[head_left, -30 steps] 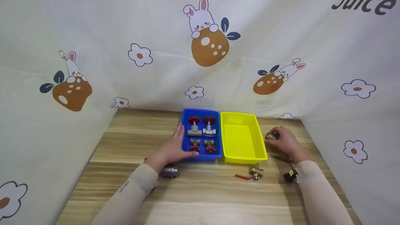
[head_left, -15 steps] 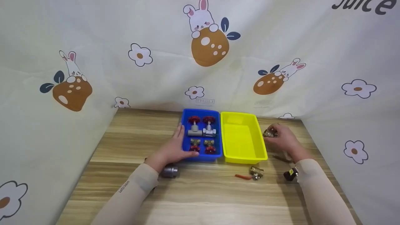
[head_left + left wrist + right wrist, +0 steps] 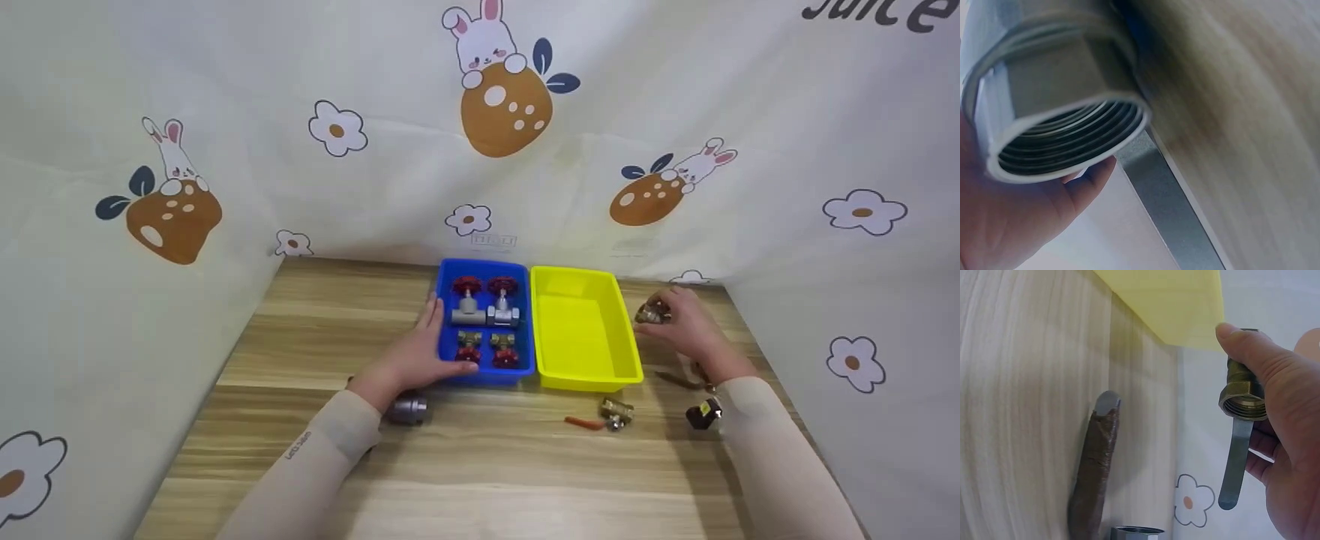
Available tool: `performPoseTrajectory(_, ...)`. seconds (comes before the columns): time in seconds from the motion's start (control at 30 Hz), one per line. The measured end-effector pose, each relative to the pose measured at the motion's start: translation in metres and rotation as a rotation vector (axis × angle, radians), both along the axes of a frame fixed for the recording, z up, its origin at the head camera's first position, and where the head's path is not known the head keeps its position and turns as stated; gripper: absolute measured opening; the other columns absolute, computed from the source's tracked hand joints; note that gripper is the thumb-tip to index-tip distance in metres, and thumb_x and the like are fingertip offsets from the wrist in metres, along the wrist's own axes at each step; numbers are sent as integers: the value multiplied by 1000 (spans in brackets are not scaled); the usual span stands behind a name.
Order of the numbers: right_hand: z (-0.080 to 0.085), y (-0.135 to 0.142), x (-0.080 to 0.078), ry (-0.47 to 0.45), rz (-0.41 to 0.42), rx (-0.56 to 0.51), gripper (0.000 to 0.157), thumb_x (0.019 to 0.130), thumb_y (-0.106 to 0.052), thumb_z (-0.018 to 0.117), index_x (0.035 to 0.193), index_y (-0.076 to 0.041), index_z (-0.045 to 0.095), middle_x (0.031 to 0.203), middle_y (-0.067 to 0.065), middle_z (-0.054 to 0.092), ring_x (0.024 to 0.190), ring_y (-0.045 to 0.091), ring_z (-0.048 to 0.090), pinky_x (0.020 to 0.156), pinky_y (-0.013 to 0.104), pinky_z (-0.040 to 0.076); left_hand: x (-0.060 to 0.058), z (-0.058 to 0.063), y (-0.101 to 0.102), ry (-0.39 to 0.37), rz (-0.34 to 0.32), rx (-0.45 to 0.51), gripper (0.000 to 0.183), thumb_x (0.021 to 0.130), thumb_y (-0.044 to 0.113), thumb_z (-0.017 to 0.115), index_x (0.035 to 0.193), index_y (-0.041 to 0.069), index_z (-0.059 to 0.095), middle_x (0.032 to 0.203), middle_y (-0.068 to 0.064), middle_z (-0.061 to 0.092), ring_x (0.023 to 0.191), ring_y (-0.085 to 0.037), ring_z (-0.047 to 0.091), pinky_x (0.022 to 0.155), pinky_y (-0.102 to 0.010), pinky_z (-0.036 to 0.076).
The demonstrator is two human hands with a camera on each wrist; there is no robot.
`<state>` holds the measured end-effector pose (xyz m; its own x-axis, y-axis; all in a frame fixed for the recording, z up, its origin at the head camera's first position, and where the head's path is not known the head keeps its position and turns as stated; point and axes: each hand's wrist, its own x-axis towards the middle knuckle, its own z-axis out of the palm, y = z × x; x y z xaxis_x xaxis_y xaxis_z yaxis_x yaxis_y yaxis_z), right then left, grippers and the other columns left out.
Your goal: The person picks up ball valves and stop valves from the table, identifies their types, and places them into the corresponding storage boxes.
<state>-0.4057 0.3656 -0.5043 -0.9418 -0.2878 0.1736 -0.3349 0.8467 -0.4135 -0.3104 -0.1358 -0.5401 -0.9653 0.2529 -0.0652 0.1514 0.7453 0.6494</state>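
Observation:
In the head view my left hand (image 3: 412, 360) rests against the blue bin (image 3: 526, 352), fingers extended along its left side and thumb over the front rim. Inside the bin stand several valves with red handwheels (image 3: 503, 285). A large steel valve (image 3: 1055, 79) with a threaded hexagonal end and a flat grey lever looms before that hand in the left wrist view. To the right of the yellow bin (image 3: 589, 330), my right hand (image 3: 691, 326) pinches a brass ball valve (image 3: 1245, 396) between thumb and fingers. Its bare metal lever (image 3: 1235, 467) points down in the right wrist view.
In front of the yellow bin lies a brass valve with an orange lever (image 3: 585, 424). A black fitting with a yellow label (image 3: 703, 414) is beside the right forearm. Under the right hand lies a brown-covered lever (image 3: 1094, 467). A printed curtain (image 3: 375, 195) stands behind the table.
My right hand has shifted slightly toward the back with the brass ball valve, showing more of the brown lever and black fitting. The left hand stays at the blue bin.

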Motion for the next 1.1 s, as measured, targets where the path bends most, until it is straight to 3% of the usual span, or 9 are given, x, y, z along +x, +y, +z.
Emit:
performPoseTrajectory(0.37,9,-9,-2,-4,24,-4,47,92,-32,94,122,-3,72,121,18,64,117,37,55,103,58,49,0,2,0,-4,12,-20,142,85,78,82,179,13,-2,185,-10,-13,158,-52,36,126,-62,38)
performPoseTrajectory(0.83,17,-23,0,46,105,11,42,88,-23,97,117,-5,73,111,12,63,109,34,56,96,53,50,-2,-2,-1,-16,15,-14,143,83,80,82,179,15,-3,186,-10,-12,160,-51,32,126,-64,36)
performPoseTrajectory(1.1,17,-33,1,19,108,-23,41,87,-17,97,119,-5,74,115,13,63,111,34,55,97,52,50,-1,-4,-2,31,-19,22,142,84,79,82,177,6,3,185,-17,-7,164,-49,25,130,-59,31)
